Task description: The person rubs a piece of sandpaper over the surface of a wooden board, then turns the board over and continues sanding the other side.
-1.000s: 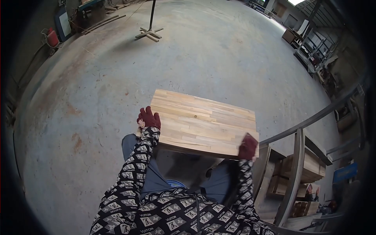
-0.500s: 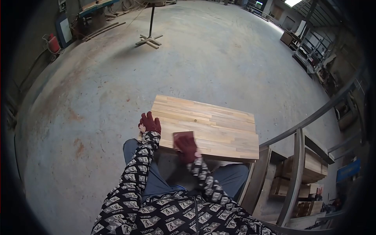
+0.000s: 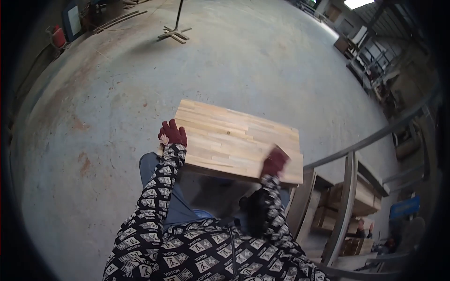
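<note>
A pale wooden board (image 3: 225, 140), made of joined strips with a small dark knot, lies in front of my knees. My left hand (image 3: 174, 133), in a dark red glove, rests at the board's left edge with its fingers spread. Over the board's right part is my right hand (image 3: 273, 164), also gloved in dark red and blurred by motion. It is closed on a reddish-brown sheet of sandpaper (image 3: 281, 152), held against the top face. The board's underside and whatever supports it are mostly hidden.
A metal-framed rack (image 3: 348, 201) stands close on my right, with stacked wooden pieces (image 3: 358, 194) inside. Farther off, a stand with a crossed wooden base (image 3: 174, 35) is on the concrete floor (image 3: 108, 117). A red cylinder (image 3: 58, 37) stands at far left.
My right hand has swept right across the board with the sandpaper. My left hand stays at the left edge. The whole view has shifted slightly.
</note>
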Demonstrator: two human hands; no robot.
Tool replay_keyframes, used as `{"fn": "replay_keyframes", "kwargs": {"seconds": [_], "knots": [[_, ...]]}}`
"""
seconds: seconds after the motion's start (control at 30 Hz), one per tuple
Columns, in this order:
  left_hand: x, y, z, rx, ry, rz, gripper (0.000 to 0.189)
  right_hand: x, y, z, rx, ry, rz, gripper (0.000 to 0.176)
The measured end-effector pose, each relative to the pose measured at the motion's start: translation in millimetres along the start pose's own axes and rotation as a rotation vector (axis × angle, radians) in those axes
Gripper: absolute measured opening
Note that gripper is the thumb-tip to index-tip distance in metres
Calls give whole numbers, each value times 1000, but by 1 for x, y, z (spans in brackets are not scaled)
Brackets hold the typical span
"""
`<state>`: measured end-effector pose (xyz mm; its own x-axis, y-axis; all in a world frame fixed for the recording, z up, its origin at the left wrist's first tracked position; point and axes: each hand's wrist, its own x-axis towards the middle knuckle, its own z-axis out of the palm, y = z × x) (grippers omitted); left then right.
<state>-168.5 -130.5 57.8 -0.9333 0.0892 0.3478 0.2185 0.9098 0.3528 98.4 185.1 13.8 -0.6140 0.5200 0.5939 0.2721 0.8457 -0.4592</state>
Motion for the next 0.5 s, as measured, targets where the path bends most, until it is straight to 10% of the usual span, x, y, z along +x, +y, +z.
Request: {"fn": "replay_keyframes", "kwargs": {"seconds": [0.2, 0.5], "knots": [[4, -8, 6, 12, 41, 83, 47, 7, -215, 41, 173, -378, -423, 45], [3, -6, 9, -5, 35, 35, 48, 34, 2, -52, -77, -67, -37, 48]]}}
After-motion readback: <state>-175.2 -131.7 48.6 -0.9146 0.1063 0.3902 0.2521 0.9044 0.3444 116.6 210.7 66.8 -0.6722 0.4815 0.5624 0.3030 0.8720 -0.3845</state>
